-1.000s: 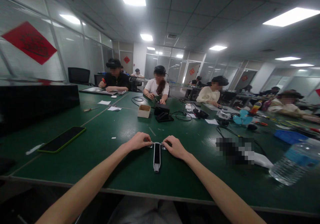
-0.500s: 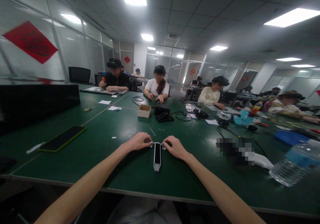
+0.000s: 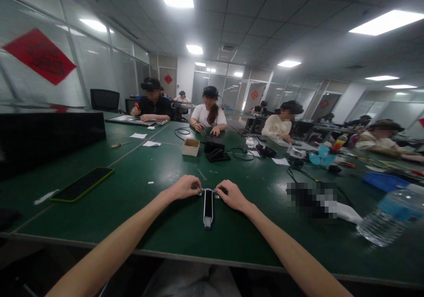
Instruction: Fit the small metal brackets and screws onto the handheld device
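Drawing in since half a second ago, a cream-sleeved co-worker's hand [image 3: 286,138] is now showing nearer its owner's body, while the wearer's hands are keeping their places.
The left hand [image 3: 185,187] is pinching the small left side piece [image 3: 200,192] at the far end of a slim white-framed device [image 3: 208,205]; the right hand [image 3: 231,194] is pinching the matching right side piece [image 3: 217,194]. Between them the device is lying on the green table [image 3: 165,239], dark face up, while a green-edged phone [image 3: 82,185] is lying well to the left.
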`<move>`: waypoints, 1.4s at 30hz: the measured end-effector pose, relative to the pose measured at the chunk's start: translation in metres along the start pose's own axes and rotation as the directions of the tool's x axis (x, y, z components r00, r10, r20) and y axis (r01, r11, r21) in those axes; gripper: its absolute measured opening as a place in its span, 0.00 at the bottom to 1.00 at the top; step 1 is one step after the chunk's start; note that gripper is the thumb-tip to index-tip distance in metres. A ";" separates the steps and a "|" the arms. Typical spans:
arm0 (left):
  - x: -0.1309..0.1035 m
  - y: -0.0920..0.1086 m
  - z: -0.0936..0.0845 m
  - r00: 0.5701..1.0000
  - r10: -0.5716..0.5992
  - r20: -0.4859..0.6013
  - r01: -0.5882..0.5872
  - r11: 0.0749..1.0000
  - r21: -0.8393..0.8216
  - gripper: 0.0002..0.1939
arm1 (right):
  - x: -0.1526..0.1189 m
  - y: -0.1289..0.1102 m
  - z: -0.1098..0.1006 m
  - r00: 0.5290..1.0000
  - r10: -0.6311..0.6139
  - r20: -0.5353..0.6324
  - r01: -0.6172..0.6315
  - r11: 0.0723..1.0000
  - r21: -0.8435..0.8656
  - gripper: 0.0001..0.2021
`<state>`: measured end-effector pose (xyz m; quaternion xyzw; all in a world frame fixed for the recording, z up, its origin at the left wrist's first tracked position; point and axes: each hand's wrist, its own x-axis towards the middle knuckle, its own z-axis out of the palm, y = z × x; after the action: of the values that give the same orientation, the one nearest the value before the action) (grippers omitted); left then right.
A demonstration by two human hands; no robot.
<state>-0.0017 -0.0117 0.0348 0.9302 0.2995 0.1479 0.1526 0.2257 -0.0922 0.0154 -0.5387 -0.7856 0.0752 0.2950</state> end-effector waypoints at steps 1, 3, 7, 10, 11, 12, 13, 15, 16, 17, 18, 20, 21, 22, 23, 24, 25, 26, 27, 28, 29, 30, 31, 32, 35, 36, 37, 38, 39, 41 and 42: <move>0.000 0.001 -0.001 1.000 -0.007 0.004 0.007 1.000 -0.003 0.09 | 0.000 0.000 0.000 1.000 0.003 0.003 -0.003 1.000 0.001 0.09; -0.001 0.002 -0.002 1.000 -0.021 0.011 0.021 1.000 -0.014 0.09 | 0.000 0.001 0.000 1.000 0.008 0.006 -0.008 1.000 0.001 0.09; -0.002 0.002 -0.002 1.000 -0.016 0.006 0.016 1.000 -0.006 0.09 | -0.001 0.002 0.001 1.000 0.012 0.011 -0.012 1.000 0.008 0.09; -0.001 -0.001 0.001 1.000 0.005 0.011 -0.005 1.000 0.012 0.10 | -0.001 0.003 0.001 1.000 0.018 0.008 -0.018 1.000 0.013 0.10; -0.001 -0.002 0.001 1.000 0.009 0.015 -0.009 1.000 0.013 0.10 | -0.001 0.003 0.001 1.000 0.021 0.009 -0.021 1.000 0.014 0.10; -0.001 -0.003 0.002 1.000 0.010 0.017 -0.010 1.000 0.013 0.10 | -0.001 0.002 0.001 1.000 0.023 0.011 -0.023 1.000 0.016 0.10; -0.001 -0.003 0.002 1.000 0.010 0.017 -0.011 1.000 0.012 0.10 | -0.001 0.002 0.000 1.000 0.026 0.013 -0.026 1.000 0.017 0.10; -0.001 -0.004 0.002 1.000 0.010 0.013 -0.010 1.000 0.013 0.10 | -0.001 0.000 -0.001 0.999 0.029 0.018 -0.030 0.999 0.017 0.09; -0.001 -0.004 0.002 1.000 0.008 0.011 -0.009 1.000 0.014 0.10 | -0.001 -0.001 -0.001 0.999 0.031 0.020 -0.032 0.999 0.017 0.09; -0.001 -0.003 0.002 1.000 0.007 0.011 -0.007 1.000 0.016 0.10 | -0.001 -0.002 -0.002 0.999 0.034 0.020 -0.034 0.999 0.017 0.09; -0.001 -0.003 0.002 1.000 0.006 0.010 -0.006 1.000 0.018 0.09 | -0.001 -0.002 -0.002 0.999 0.036 0.023 -0.036 0.999 0.018 0.09; -0.001 -0.003 0.002 1.000 0.011 0.012 -0.011 1.000 0.028 0.09 | 0.000 -0.003 -0.002 0.999 0.039 0.023 -0.040 0.999 0.020 0.09; -0.001 -0.003 0.002 1.000 0.015 0.012 -0.016 0.999 0.037 0.10 | 0.000 -0.003 -0.002 0.999 0.039 0.021 -0.039 0.999 0.020 0.09; -0.001 -0.003 0.002 1.000 0.022 0.013 -0.023 0.998 0.051 0.10 | 0.000 -0.002 -0.002 0.999 0.037 0.020 -0.037 0.999 0.020 0.09; -0.001 -0.003 0.002 0.999 0.030 0.012 -0.031 0.997 0.067 0.11 | 0.000 -0.002 -0.002 0.999 0.034 0.019 -0.034 0.999 0.018 0.09; -0.001 -0.003 0.002 0.999 0.037 0.011 -0.038 0.996 0.083 0.11 | 0.000 -0.001 -0.001 0.999 0.028 0.018 -0.028 0.999 0.015 0.09; -0.001 -0.003 0.003 0.999 0.042 0.011 -0.043 0.994 0.098 0.11 | 0.000 -0.001 -0.001 1.000 0.021 0.015 -0.021 1.000 0.011 0.09; -0.001 -0.003 0.003 0.999 0.045 0.010 -0.046 0.993 0.110 0.11 | 0.000 -0.001 -0.001 1.000 0.014 0.013 -0.014 1.000 0.008 0.09; -0.001 -0.003 0.003 0.999 0.046 0.010 -0.047 0.992 0.118 0.11 | 0.000 0.000 0.000 1.000 0.008 0.010 -0.008 1.000 0.004 0.09; -0.001 -0.003 0.003 0.999 0.043 0.008 -0.044 0.992 0.122 0.11 | 0.000 0.000 0.000 1.000 0.005 0.008 -0.005 1.000 0.003 0.09; -0.001 -0.003 0.003 0.999 0.038 0.005 -0.039 0.992 0.123 0.10 | 0.000 0.000 0.000 1.000 0.006 0.006 -0.006 1.000 0.002 0.09; -0.001 -0.003 0.003 0.999 0.034 0.003 -0.034 0.992 0.120 0.09 | 0.000 0.000 0.000 1.000 0.008 0.004 -0.008 1.000 0.002 0.09; -0.001 -0.003 0.003 1.000 0.030 -0.001 -0.030 0.993 0.114 0.09 | 0.000 0.000 0.000 1.000 0.011 0.002 -0.011 1.000 0.002 0.09; -0.001 -0.004 0.003 1.000 0.026 -0.004 -0.026 0.994 0.107 0.09 | 0.000 0.000 0.000 1.000 0.013 0.002 -0.013 1.000 0.001 0.09; -0.001 -0.004 0.003 1.000 0.018 -0.009 -0.018 0.997 0.082 0.08 | 0.000 -0.001 0.000 1.000 0.020 0.005 -0.020 1.000 0.003 0.09; -0.001 -0.004 0.003 1.000 0.015 -0.009 -0.014 0.997 0.074 0.08 | 0.000 -0.001 0.000 1.000 0.022 0.008 -0.022 1.000 0.004 0.09; -0.001 -0.003 0.003 1.000 0.011 -0.009 -0.011 0.998 0.065 0.08 | 0.000 -0.001 0.000 1.000 0.024 0.010 -0.024 1.000 0.006 0.09; -0.001 -0.002 0.002 1.000 0.009 -0.006 -0.009 0.998 0.056 0.08 | 0.000 -0.001 -0.001 1.000 0.025 0.012 -0.026 1.000 0.008 0.09; -0.002 -0.002 0.002 1.000 0.006 -0.004 -0.006 0.999 0.049 0.09 | 0.000 -0.002 -0.001 1.000 0.025 0.015 -0.025 1.000 0.008 0.09; -0.002 0.000 0.001 1.000 0.001 -0.001 -0.001 0.999 0.039 0.10 | 0.000 -0.002 -0.002 1.000 0.024 0.018 -0.024 1.000 0.008 0.09; -0.002 0.000 0.000 1.000 -0.002 -0.001 0.002 0.999 0.035 0.10 | 0.000 -0.002 -0.002 1.000 0.025 0.019 -0.025 1.000 0.008 0.09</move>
<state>-0.0030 -0.0131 0.0340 0.9324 0.3028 0.1430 0.1363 0.2248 -0.0936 0.0178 -0.5465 -0.7811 0.0873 0.2891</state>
